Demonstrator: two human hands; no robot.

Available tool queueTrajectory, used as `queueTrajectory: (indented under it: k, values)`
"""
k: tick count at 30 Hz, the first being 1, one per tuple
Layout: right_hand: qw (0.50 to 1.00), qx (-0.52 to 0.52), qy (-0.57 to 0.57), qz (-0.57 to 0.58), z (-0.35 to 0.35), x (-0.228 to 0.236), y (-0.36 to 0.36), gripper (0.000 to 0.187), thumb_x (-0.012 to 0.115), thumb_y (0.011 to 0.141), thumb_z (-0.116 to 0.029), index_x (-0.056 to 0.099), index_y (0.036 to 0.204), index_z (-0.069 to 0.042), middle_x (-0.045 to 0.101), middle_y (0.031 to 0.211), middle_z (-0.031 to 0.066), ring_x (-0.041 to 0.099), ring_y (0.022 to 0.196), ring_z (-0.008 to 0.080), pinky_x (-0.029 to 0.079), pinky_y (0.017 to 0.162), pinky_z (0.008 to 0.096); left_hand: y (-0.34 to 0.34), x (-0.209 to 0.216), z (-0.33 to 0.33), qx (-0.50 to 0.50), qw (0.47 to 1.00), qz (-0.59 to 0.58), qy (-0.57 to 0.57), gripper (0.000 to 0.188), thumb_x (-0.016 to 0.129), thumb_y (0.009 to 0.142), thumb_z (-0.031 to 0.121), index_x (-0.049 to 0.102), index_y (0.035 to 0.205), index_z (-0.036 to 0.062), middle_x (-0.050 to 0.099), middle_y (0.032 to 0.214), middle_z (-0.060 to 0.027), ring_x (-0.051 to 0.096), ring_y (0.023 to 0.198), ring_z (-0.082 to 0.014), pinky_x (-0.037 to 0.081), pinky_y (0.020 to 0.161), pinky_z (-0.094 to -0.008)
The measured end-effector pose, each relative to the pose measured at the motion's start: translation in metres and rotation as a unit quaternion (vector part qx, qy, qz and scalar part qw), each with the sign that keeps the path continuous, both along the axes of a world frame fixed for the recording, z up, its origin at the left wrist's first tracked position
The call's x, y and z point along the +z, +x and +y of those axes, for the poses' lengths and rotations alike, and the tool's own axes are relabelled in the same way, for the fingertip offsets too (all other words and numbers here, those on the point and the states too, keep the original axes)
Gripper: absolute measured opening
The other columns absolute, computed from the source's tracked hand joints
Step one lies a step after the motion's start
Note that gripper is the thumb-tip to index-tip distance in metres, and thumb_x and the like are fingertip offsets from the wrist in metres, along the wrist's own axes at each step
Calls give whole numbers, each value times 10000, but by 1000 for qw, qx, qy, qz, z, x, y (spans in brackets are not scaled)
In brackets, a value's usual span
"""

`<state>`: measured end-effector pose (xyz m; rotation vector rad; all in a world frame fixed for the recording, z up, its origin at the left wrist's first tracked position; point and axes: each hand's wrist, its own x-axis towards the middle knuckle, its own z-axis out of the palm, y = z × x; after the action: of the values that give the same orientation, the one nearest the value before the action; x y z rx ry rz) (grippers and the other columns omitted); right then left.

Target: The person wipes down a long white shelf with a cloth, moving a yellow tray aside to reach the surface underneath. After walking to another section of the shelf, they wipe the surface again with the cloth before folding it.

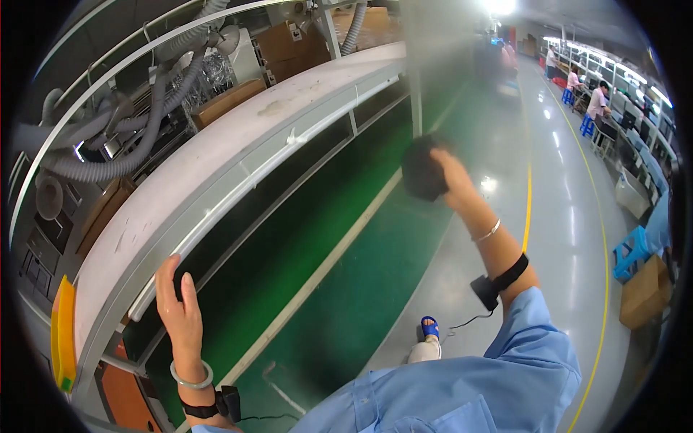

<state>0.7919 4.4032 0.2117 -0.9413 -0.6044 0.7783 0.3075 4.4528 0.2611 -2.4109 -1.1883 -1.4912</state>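
Observation:
My left hand (178, 307) is open beside the edge of a long white table (245, 130). Its fingers are stretched out and slightly bent, and nothing shows in them. A white tube-like rail (289, 141) runs along the table's front side, close to my left fingertips. Farther forward and to the right, my right hand (451, 173) is raised against a dark round thing (422, 167). That thing is blurred and its kind cannot be made out. It hides part of my right fingers, which seem closed on it.
A yellow bin (63, 332) stands at the table's near left end. Grey ducts (155, 123) and cardboard boxes (292, 47) lie beyond the table. A pale post (415, 79) rises ahead. On the right are a blue stool (630, 254), a carton (644, 292) and seated people.

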Motion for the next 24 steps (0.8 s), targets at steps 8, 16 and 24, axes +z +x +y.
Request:
queueTrajectory:
  k: [8, 16, 24]
  values:
    - [843, -192, 80, -497, 263, 134, 229, 321, 484, 811, -268, 580, 878, 31, 610, 725, 115, 602, 746, 228, 456, 667, 342, 133, 2, 133, 222, 956, 129, 142, 352, 468, 872, 75, 456, 1219, 22, 452, 1263, -164, 397, 1195, -301, 275, 1000, -404]
    - [658, -175, -80, -728, 492, 151, 359, 557, 479, 794, -479, 538, 1062, 6, 555, 1055, 266, 551, 944, 406, 419, 841, 437, 161, -15, 199, 457, 845, 243, 138, 417, 364, 921, 234, 396, 1288, 38, 403, 1332, -145, 327, 1266, -302, 130, 1054, -464]
    - [651, 95, -113, -744, 565, 108, 391, 645, 486, 782, -511, 457, 1271, -92, 490, 1231, 190, 468, 1127, 321, 342, 970, 342, 163, -21, 207, 455, 846, 230, 156, 481, 311, 933, 310, 377, 1285, -12, 403, 1333, -157, 336, 1261, -308, 116, 1058, -461]
